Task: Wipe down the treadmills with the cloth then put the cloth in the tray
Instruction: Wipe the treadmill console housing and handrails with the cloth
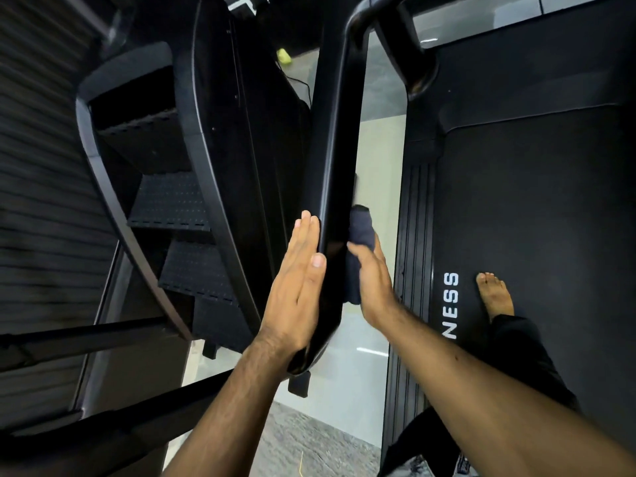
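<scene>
Probably soft, light, limp: dark cloth (359,232) bunched against the right side of the handrail (339,149), gripped in the right hand (373,287). Left hand (296,287) flat, fingers straight, pressed on the rail's other side. Best kept wadded in the palm. Counted — one cloth, one treadmill (533,201), no tray visible.

Midway, the handrail (339,166), running forward. Flat against its left side, the left hand (296,287); against its right side, the cloth (361,232), held by the right hand (373,287). Left of the handrail, stair steps (172,204); right of it, the treadmill belt (550,201), a foot (495,294) on it.
</scene>
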A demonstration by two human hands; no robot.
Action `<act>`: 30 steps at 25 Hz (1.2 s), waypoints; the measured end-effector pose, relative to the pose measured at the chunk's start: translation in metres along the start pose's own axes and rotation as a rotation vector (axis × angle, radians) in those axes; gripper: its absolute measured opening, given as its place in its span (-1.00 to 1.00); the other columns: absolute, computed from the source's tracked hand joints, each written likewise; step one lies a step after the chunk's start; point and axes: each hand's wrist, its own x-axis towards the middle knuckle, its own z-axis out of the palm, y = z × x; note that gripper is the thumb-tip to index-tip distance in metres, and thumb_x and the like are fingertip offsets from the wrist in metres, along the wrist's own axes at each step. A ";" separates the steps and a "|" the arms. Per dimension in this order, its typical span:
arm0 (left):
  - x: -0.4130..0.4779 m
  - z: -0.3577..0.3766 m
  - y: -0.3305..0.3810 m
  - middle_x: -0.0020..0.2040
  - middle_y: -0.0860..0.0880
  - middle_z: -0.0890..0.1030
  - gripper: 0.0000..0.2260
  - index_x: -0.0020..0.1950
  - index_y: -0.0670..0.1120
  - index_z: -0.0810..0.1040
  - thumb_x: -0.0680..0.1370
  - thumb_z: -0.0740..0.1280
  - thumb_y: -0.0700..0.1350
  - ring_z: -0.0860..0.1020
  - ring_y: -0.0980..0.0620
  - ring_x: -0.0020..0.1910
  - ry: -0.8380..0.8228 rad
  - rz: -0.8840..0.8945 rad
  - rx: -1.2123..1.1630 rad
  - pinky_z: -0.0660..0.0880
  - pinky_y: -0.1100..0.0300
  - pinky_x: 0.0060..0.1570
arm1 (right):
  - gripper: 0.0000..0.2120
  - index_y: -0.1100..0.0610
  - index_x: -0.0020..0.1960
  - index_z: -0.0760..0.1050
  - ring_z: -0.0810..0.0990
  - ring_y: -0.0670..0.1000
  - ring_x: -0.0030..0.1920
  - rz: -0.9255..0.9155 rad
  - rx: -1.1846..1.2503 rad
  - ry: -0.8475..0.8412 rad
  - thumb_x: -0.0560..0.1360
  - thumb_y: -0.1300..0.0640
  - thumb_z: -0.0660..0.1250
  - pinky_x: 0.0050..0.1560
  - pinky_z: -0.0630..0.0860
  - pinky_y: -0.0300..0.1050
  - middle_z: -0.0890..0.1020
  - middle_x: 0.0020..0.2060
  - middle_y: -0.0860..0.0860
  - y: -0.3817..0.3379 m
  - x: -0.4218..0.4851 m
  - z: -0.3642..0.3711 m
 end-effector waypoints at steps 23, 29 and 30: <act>0.055 -0.002 0.016 0.61 0.08 -0.02 -0.41 0.59 -0.09 0.01 0.65 -0.06 0.20 -0.09 0.17 0.57 -0.030 -0.017 0.047 -0.04 0.04 0.55 | -0.62 0.17 0.44 0.36 0.50 0.03 0.36 -0.128 -0.036 0.011 0.63 0.20 0.22 0.47 0.32 0.03 0.56 0.33 0.10 -0.057 0.079 0.022; 0.080 -0.002 0.020 0.60 0.08 -0.01 -0.45 0.59 -0.09 0.02 0.66 -0.02 0.11 -0.08 0.18 0.56 -0.025 -0.015 0.046 -0.05 0.17 0.53 | -0.65 0.15 0.42 0.40 0.55 -0.04 0.29 -0.089 0.012 0.013 0.63 0.20 0.21 0.43 0.37 -0.04 0.59 0.29 0.07 -0.055 0.085 0.014; 0.085 -0.002 0.020 0.60 0.08 -0.01 -0.45 0.59 -0.09 0.02 0.66 -0.02 0.11 -0.08 0.18 0.56 -0.028 -0.021 0.041 -0.06 0.19 0.53 | -0.64 0.15 0.42 0.39 0.54 -0.05 0.30 -0.123 -0.020 0.017 0.63 0.19 0.22 0.42 0.36 -0.06 0.58 0.30 0.07 -0.069 0.099 0.021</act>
